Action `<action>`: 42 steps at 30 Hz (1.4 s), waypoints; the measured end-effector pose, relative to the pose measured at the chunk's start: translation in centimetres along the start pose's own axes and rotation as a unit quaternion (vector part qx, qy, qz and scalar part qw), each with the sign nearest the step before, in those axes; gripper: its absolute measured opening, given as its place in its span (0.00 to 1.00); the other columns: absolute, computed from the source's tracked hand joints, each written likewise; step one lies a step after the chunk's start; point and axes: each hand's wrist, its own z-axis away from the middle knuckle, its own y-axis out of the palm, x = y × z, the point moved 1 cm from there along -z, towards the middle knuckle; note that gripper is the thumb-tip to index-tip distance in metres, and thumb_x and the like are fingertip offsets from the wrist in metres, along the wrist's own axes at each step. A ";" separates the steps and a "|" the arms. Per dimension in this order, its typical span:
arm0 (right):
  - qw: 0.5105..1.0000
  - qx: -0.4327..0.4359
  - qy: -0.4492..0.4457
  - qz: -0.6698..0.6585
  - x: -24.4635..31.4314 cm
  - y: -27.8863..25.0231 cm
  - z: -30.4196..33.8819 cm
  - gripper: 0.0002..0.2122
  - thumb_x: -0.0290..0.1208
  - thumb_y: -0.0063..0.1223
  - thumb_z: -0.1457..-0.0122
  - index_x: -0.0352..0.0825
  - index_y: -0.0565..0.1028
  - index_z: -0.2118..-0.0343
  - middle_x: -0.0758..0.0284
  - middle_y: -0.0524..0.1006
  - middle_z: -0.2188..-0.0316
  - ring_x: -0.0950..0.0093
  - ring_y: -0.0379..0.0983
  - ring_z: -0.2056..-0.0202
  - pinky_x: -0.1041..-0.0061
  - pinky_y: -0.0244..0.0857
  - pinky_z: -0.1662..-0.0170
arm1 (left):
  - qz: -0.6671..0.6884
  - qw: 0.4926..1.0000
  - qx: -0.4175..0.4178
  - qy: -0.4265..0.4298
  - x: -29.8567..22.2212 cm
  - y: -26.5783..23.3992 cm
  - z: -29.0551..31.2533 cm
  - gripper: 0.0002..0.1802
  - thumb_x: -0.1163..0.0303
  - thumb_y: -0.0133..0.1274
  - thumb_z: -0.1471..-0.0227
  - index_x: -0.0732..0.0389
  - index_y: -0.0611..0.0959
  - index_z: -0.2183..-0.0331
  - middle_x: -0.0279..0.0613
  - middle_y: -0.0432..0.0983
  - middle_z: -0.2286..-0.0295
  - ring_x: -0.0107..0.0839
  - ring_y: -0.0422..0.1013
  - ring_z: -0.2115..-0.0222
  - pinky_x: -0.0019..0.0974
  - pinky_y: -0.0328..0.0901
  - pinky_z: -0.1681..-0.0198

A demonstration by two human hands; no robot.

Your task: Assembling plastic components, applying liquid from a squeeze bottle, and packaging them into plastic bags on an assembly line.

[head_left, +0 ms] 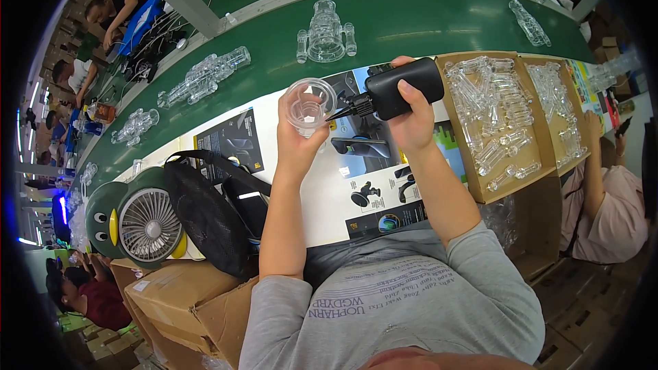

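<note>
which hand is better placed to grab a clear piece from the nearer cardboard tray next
Likely the right hand: it is nearer the tray, though it holds the black tool. The left hand is farther off and holds the clear cup.

Clear round cup [310,104], mouth upward; black bottle [406,89] sideways, its tapered nozzle [354,106] at the cup's rim, perhaps touching.

A factory assembly floor is indicated by the long green work surface [425,17] that is stretched across the top of the frame; clear moulded pieces [324,44] are spaced out along it; many small clear parts [497,99] are heaped in a cardboard tray [505,192] at right; workers [123,14] are seen at upper left; another worker [610,223] is seen at the right edge; a large carton [171,294] is placed at lower left.
</note>
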 end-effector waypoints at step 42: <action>1.000 -0.003 -0.004 -0.015 -0.1 -1.3 -0.6 0.17 0.28 0.47 0.49 0.34 0.64 0.55 0.63 0.70 0.65 0.73 0.70 0.62 0.74 0.65 0.56 | 0.079 0.994 -0.028 0.067 0.1 -1.3 -0.4 0.26 0.73 0.54 0.52 0.66 0.64 0.52 0.46 0.70 0.59 0.33 0.65 0.54 0.35 0.57 0.49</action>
